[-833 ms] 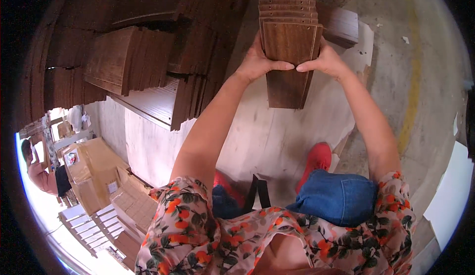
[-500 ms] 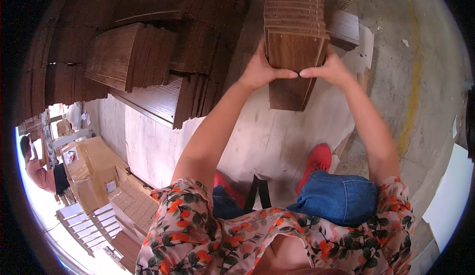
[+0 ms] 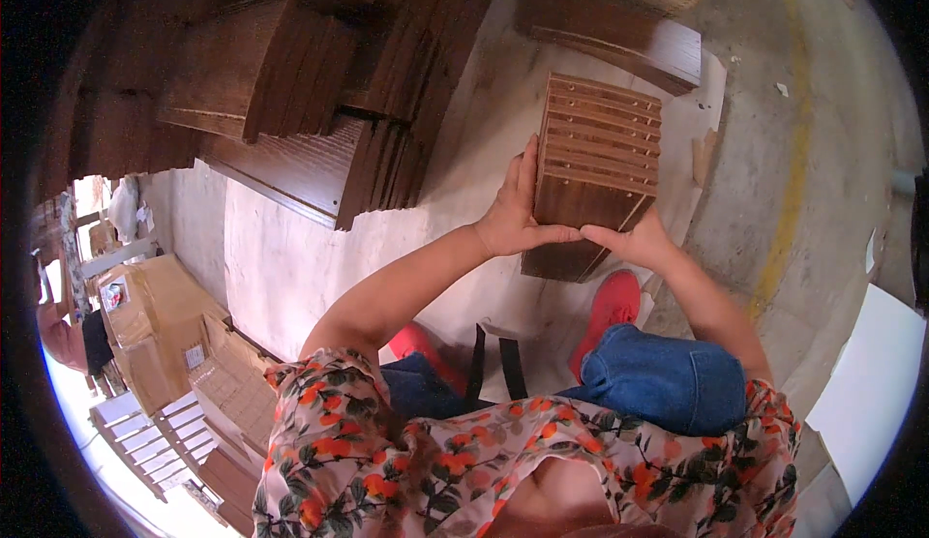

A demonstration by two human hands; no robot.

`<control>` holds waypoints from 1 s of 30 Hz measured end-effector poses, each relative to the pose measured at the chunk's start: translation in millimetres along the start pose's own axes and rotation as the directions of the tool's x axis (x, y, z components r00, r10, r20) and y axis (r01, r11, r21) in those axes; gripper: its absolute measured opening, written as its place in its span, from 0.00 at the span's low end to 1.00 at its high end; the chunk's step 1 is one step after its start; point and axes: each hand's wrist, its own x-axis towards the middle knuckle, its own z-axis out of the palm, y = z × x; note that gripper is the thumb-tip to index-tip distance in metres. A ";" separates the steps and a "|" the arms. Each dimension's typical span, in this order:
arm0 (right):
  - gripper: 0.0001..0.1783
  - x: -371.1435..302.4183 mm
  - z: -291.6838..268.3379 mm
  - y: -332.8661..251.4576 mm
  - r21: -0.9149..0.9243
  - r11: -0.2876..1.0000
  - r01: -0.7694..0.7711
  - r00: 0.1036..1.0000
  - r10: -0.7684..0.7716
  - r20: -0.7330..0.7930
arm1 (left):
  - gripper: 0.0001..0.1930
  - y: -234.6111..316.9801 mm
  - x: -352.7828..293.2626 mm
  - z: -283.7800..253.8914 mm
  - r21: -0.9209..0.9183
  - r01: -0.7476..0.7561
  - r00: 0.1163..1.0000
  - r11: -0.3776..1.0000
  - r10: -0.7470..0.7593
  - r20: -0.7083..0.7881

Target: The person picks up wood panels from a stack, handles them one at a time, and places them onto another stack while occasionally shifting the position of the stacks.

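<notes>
Between my two hands is a stack of brown wooden boards (image 3: 598, 141), several of them lying face to face, with small light dots along their end edges. My left hand (image 3: 518, 209) grips the stack's left side, thumb across the near face. On the other side my right hand (image 3: 639, 238) is wrapped round it, its thumb almost meeting the left one; most of its fingers are hidden behind the boards. Just beyond lies another brown board stack (image 3: 629, 43) on the pale sheet (image 3: 319, 296) that covers the floor.
Tall piles of brown boards (image 3: 290, 74) stand at the left. Farther left are a cardboard carton (image 3: 160, 320), a slatted pallet (image 3: 145, 441) and another person (image 3: 63, 335). A yellow line (image 3: 798, 170) runs along the concrete at right, near a white panel (image 3: 871, 383).
Both hands have brought the board stack nearer to me and slightly right, tipping it so its end edges show more. The board stack behind it is now more fully uncovered.
</notes>
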 end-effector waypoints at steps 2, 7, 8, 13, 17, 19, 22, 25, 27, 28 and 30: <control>0.45 -0.9 -1.7 -12.3 0.011 1.000 -0.006 0.999 0.006 -0.036 | 0.68 7.0 1.4 -8.6 0.046 -0.034 0.999 0.998 0.035 -0.011; 0.42 -6.1 -0.7 -6.1 -0.001 0.996 -0.086 0.996 0.086 0.034 | 0.64 35.7 10.0 -38.1 0.227 -0.281 0.954 0.932 0.297 -0.035; 0.42 -6.2 -0.8 -1.8 0.033 0.996 -0.087 0.995 0.085 0.059 | 0.64 34.4 8.2 -38.5 0.251 -0.312 0.944 0.916 0.329 -0.028; 0.41 -19.1 8.0 42.6 0.010 0.989 -0.147 0.987 0.146 0.069 | 0.62 -25.5 -4.8 -6.6 0.176 -0.206 0.978 0.963 0.211 -0.008; 0.45 -38.0 -8.0 81.1 -0.020 0.977 -0.214 0.964 0.214 0.158 | 0.55 -27.0 -9.0 -8.0 0.244 -0.201 0.978 0.949 0.209 -0.008; 0.50 -25.7 -12.9 60.5 -0.386 0.921 0.060 0.986 0.007 0.169 | 0.53 -29.0 -10.5 -8.6 0.224 -0.174 0.983 0.959 0.182 -0.016; 0.61 -4.1 -25.8 -42.7 -0.124 0.951 0.284 0.958 -0.286 0.003 | 0.52 -28.3 -14.0 -12.3 0.127 -0.118 0.992 0.985 0.121 -0.021; 0.65 10.5 -50.1 -140.4 -0.519 0.793 0.318 0.942 -0.325 0.080 | 0.51 -20.2 -9.2 -14.8 0.056 -0.133 0.989 0.990 0.136 -0.063; 0.68 15.0 -48.1 -173.9 -0.696 0.609 0.381 0.925 -0.264 0.275 | 0.51 -19.7 -3.0 -13.6 0.018 -0.162 0.983 0.987 0.163 -0.088; 0.68 20.7 -39.6 -178.0 -0.697 0.604 0.387 0.922 -0.264 0.283 | 0.51 -20.4 -4.3 -12.0 0.017 -0.162 0.982 0.987 0.163 -0.097; 0.65 36.0 -24.9 -183.2 -0.783 0.433 0.447 0.893 -0.157 0.423 | 0.52 -22.3 -4.6 -10.0 -0.130 -0.086 0.993 0.988 0.075 -0.092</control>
